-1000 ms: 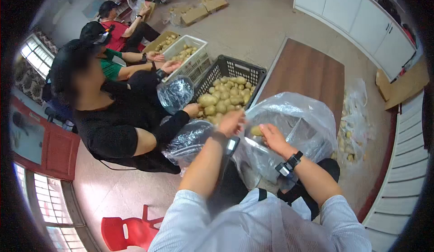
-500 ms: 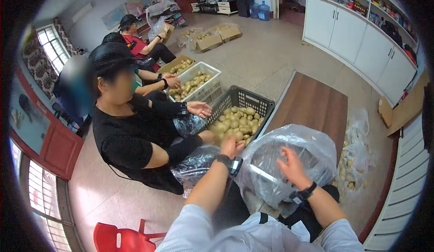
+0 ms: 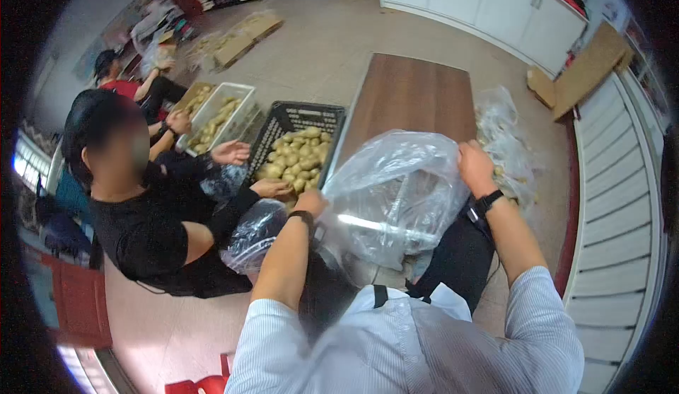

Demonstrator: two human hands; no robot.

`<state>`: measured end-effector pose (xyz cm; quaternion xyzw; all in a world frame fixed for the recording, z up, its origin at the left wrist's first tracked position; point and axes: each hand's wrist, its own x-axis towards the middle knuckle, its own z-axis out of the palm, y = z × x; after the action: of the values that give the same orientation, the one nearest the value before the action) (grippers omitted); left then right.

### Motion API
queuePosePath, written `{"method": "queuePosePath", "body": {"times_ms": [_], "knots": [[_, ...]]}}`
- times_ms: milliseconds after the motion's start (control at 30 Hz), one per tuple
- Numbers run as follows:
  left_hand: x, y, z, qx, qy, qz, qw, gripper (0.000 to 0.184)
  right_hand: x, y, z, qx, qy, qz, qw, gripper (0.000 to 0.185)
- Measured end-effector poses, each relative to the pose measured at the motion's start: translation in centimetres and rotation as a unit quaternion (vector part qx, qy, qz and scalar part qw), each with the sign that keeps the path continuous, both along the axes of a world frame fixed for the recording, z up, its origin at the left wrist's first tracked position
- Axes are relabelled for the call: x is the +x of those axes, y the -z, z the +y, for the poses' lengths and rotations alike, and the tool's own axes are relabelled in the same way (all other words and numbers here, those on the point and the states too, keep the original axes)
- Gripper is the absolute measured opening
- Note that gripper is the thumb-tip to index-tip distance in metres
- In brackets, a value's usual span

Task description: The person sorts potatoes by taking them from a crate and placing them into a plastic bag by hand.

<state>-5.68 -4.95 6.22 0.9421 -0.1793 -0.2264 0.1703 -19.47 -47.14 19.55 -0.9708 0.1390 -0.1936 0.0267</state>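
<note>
A large clear plastic bag (image 3: 396, 210) is spread in front of me, over my lap and beside the end of the brown tabletop. Its right rim is pinched in my right hand (image 3: 475, 166), the fingers closed round the film. My left hand (image 3: 310, 201) is closed at the bag's left edge, slightly blurred, next to a black crate (image 3: 265, 136). Yellow-brown potatoes (image 3: 300, 157) lie in that crate. The bag looks loose and crumpled, with its mouth stretched between my hands.
A co-worker (image 3: 134, 203) in black sits at my left, one hand (image 3: 269, 187) at the crate's near edge. White crate (image 3: 247, 97) and cardboard box (image 3: 247, 40) stand farther off. Brown tabletop (image 3: 417, 97) lies ahead; filled plastic bags (image 3: 502, 132) rest on the floor at right.
My right hand has gone from open above the bag to closed on its right rim. My left hand has moved from over the potatoes to the bag's left edge. The view has shifted right.
</note>
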Motion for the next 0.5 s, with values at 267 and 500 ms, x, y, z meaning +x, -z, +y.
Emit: {"method": "queuePosePath", "body": {"times_ms": [267, 500], "knots": [[-1.7, -5.6, -0.9, -0.347, -0.205, -0.114, 0.908, 0.026, 2.6, -5.5, -0.8, 0.181, -0.038, -0.153, 0.971, 0.02], [-4.6, -12.5, -1.0, -0.484, -0.261, -0.11, 0.828, 0.022, 3.1, -9.4, 0.4, 0.305, -0.066, -0.175, 0.934, 0.021]]}}
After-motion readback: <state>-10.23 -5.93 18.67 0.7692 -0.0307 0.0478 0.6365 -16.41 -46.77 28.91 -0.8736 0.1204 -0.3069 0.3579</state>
